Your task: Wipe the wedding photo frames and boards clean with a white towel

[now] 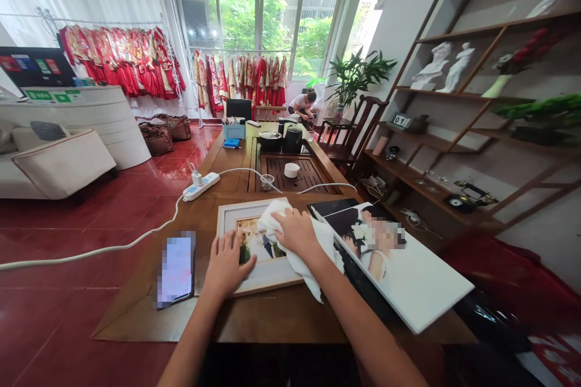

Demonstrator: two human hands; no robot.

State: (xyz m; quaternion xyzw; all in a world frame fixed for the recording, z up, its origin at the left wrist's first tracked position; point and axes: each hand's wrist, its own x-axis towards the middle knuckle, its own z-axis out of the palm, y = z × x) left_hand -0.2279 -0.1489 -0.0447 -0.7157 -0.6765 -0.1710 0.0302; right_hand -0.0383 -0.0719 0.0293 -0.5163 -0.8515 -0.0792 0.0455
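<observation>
A light wooden picture frame (pixel 267 279) with a white mat and a photo lies flat on the brown table (pixel 200 320) in front of me. My left hand (pixel 227 262) rests on its left side, fingers spread on the mat and frame edge. My right hand (pixel 297 231) grips a white cloth (pixel 273 217) and presses it on the upper right of the framed photo. Part of the cloth trails under my right forearm toward the table. Just right of the frame, a large white-edged photo panel (pixel 422 278) lies tilted over a black item.
A phone (pixel 176 269) lies left of the frame. Behind it are a white power strip (pixel 201 186) with a cord crossing the table, and a tea tray (pixel 313 178) with a white cup (pixel 292 170). A person (pixel 303 104) crouches far back. Shelves (pixel 454 148) stand at right.
</observation>
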